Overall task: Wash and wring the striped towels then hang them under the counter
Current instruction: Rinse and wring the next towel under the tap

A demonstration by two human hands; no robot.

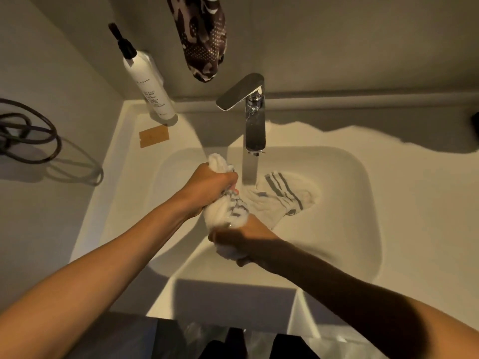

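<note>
Nearest me, both forearms reach in over the front edge of the white sink. My right hand sits lowest, in shadow, fingers curled tight round the near end of a twisted striped towel; a bit of white cloth bulges out below the fist. My left hand is just beyond it, fist closed on the far end of the same towel, w/ a white tuft sticking out past the knuckles on the far-left side. Between the 2 fists the cloth is bunched into a thick roll, grey stripes showing, held above the basin, left of the water stream.

Further in, a second striped towel lies crumpled on the basin floor, right of my left hand, grey stripes up, directly under the spout. Water runs down from the faucet, chrome, lever angled to the left.

Beyond that, on the counter's far-left corner: a tan card lying flat, then a white pump bottle w/ black top, close to the wall. A dark patterned cloth hangs above the faucet. Far left, a dark cable is looped on the grey surface beside the counter.
</note>
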